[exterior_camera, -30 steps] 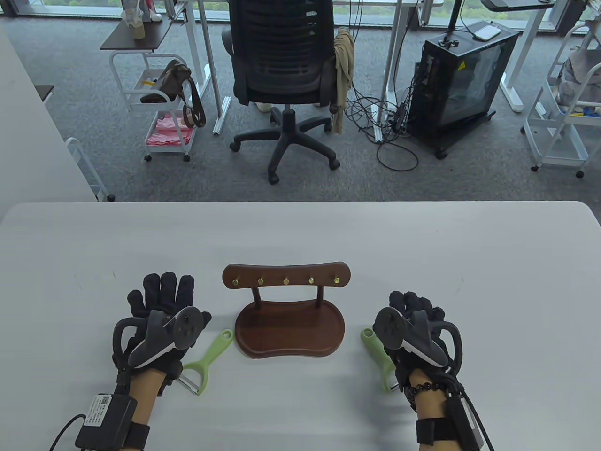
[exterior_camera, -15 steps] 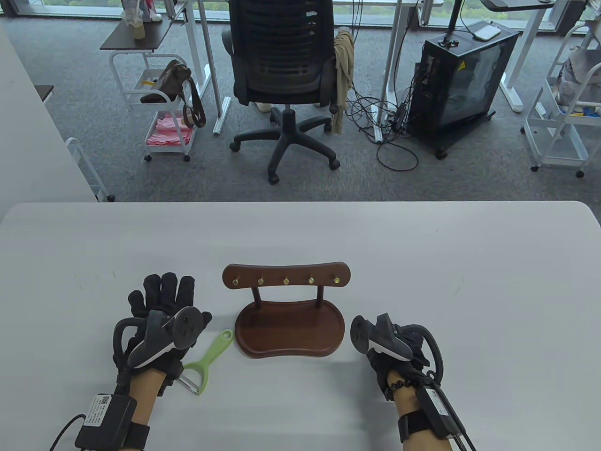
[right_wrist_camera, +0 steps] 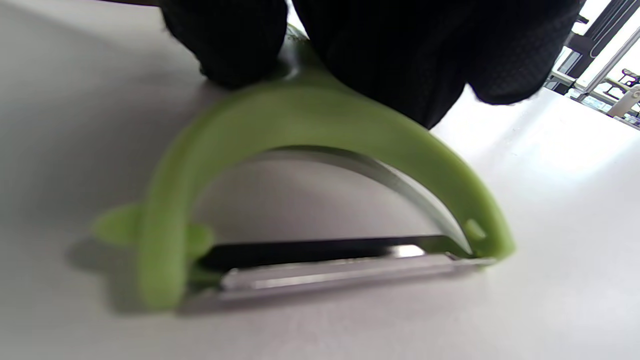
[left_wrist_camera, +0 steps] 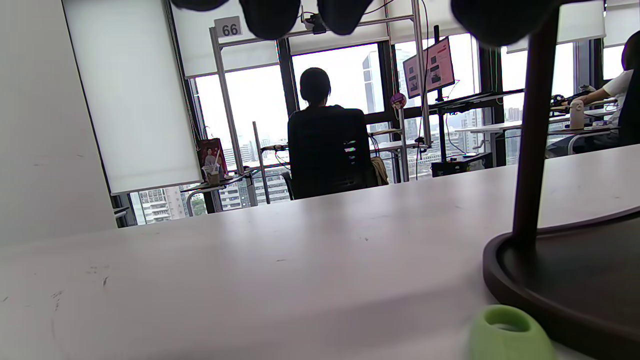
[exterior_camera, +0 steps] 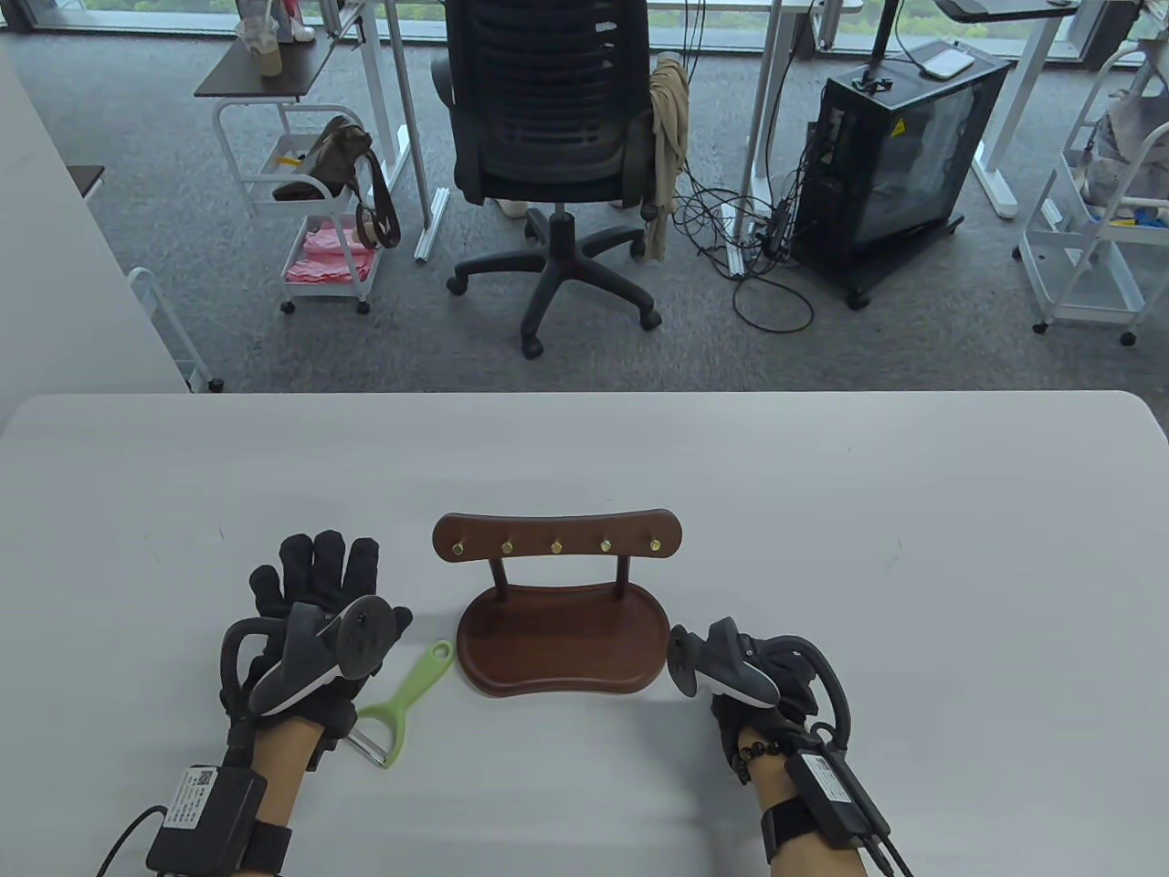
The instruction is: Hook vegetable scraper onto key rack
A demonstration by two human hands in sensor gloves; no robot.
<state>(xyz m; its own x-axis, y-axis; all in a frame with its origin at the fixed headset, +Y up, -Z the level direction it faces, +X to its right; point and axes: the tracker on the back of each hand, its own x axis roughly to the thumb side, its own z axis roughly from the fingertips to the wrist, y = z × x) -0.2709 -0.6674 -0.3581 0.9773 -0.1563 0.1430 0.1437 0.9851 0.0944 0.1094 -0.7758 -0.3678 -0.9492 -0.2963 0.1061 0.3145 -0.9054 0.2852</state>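
A brown wooden key rack (exterior_camera: 557, 546) with several brass hooks stands on its base mid-table. One green vegetable scraper (exterior_camera: 407, 692) lies to its left, beside my left hand (exterior_camera: 315, 571), which rests flat on the table with its fingers spread. The scraper's handle end (left_wrist_camera: 505, 332) and the rack's post (left_wrist_camera: 530, 150) show in the left wrist view. My right hand (exterior_camera: 758, 681) is curled right of the rack's base and hides a second green scraper in the table view. In the right wrist view my fingers (right_wrist_camera: 400, 50) grip that scraper (right_wrist_camera: 310, 120) by its handle, its blade (right_wrist_camera: 340, 272) low over the table.
The white table (exterior_camera: 822, 512) stretches wide behind and right of the rack. An office chair (exterior_camera: 557, 137) stands on the floor beyond its far edge.
My right hand has moved left toward the rack's base, turned over and closed on the right scraper, which it now hides in the table view. The left hand has not moved.
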